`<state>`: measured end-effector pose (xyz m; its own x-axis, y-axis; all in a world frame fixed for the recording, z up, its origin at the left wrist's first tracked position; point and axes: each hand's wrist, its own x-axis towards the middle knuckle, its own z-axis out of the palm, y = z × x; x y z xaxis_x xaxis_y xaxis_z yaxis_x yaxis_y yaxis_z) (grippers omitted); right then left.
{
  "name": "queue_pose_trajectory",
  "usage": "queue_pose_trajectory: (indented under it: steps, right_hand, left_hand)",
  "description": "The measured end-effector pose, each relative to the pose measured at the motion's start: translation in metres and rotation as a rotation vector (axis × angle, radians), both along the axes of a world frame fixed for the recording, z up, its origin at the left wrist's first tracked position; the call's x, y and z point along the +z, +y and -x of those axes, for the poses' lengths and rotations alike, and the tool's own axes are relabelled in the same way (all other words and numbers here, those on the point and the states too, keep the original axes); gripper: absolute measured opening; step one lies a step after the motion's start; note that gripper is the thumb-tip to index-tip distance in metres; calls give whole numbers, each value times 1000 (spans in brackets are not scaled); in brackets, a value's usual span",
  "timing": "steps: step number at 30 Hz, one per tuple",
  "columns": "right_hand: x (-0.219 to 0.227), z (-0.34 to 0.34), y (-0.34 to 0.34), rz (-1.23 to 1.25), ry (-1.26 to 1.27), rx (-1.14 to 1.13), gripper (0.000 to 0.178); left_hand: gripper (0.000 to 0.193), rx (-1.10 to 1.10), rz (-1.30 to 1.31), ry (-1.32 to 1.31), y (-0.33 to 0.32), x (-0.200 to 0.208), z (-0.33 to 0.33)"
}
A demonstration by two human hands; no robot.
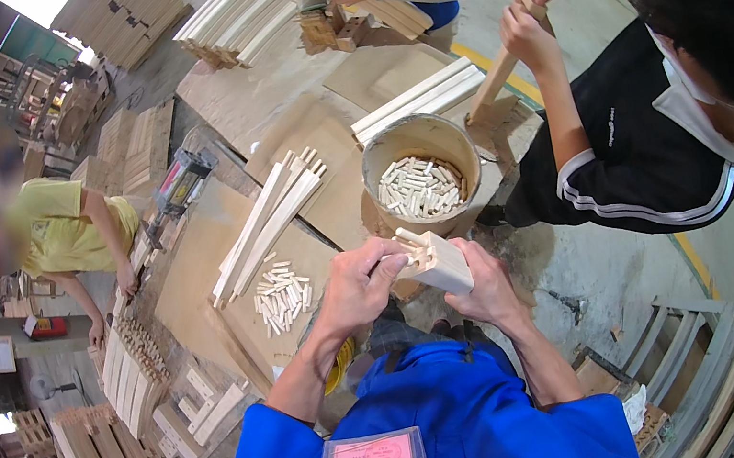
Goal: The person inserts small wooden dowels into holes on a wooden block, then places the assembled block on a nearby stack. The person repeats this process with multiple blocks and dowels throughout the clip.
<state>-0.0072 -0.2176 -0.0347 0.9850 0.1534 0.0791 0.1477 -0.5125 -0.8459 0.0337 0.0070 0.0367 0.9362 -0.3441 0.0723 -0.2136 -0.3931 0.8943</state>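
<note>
The right hand (489, 281) is gripping one wooden block (447, 266) near the surface's (195, 301) near right corner; the left hand (359, 286) is keeping thumb and fingers narrow at the block's left end, any dowel grasped being indiscernible. One bucket (410, 138) is holding uncountably many dowels (423, 187); one dowel pile (284, 301) is lying toward the near edge.

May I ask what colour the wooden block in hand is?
The block is pale beige, as the head view shows.
</note>
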Motion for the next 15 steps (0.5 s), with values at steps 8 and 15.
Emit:
queue_pose_trajectory:
  steps: [8, 15]
  right_hand:
    - [2, -4, -2, 123, -112, -111, 66]
    - [-3, -9, 1, 158, -191, -148, 66]
  left_hand:
    - [13, 17, -76, -18, -12, 5, -6]
    - [16, 82, -7, 280, -12, -4, -16]
